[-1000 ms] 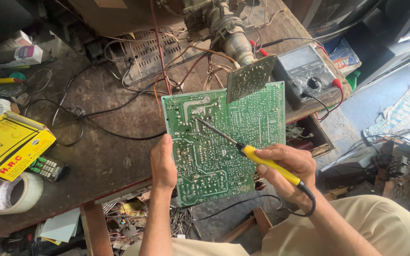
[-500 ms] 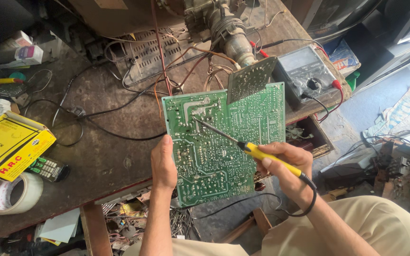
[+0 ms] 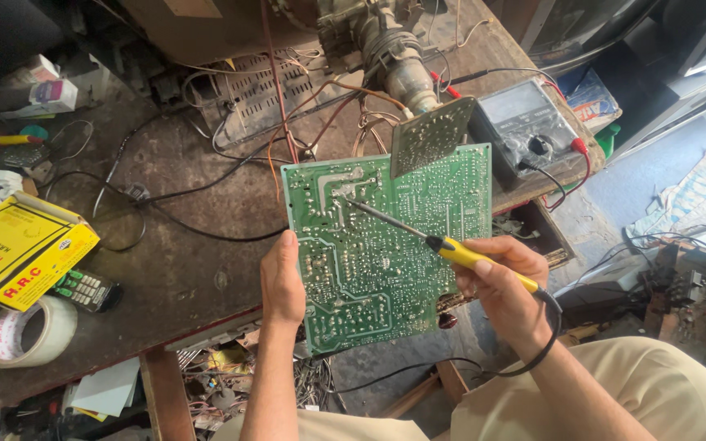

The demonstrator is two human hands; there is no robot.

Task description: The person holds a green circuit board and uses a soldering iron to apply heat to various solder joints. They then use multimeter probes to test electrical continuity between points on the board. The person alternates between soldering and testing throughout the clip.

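Head view: board (image 3: pixel 386 245) tilted up off the bench, solder side facing.
Left hand (image 3: pixel 282 282): fingers clamped on board's left edge.
Right hand (image 3: pixel 500 282): fingers pinched round iron (image 3: pixel 418 237), tip touching board well beyond fingertips.
Risk: loose one-edge grip, board could wobble, tip skid, bridge joints.

Cluttered workbench (image 3: pixel 181 269): tape roll (image 3: pixel 30 331), yellow box (image 3: pixel 18 249)

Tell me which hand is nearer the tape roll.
Left. The left hand grips the circuit board's left edge, on the side toward the tape roll; the right hand holds the soldering iron beyond the board.
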